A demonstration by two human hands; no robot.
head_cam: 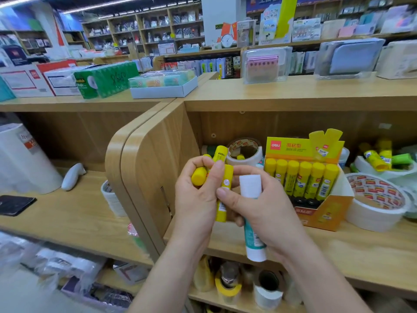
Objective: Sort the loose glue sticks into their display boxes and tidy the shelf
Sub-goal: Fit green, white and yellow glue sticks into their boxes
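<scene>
My left hand [195, 195] grips several yellow glue sticks [222, 193] in front of the middle shelf. My right hand [264, 206] holds a larger white and teal glue stick [252, 218], and its thumb touches one yellow stick. Behind my hands, an orange and yellow display box [325, 213] stands on the shelf with a row of yellow glue sticks [302, 179] upright in it. More loose yellow and green glue sticks [381, 159] lie at the far right, on tape rolls.
Rolls of white tape [376, 202] sit right of the display box, and another tape roll [244, 152] stands behind my hands. A curved wooden divider [144, 168] splits the shelf. A white item [72, 176] and a black item [14, 205] lie on the left shelf.
</scene>
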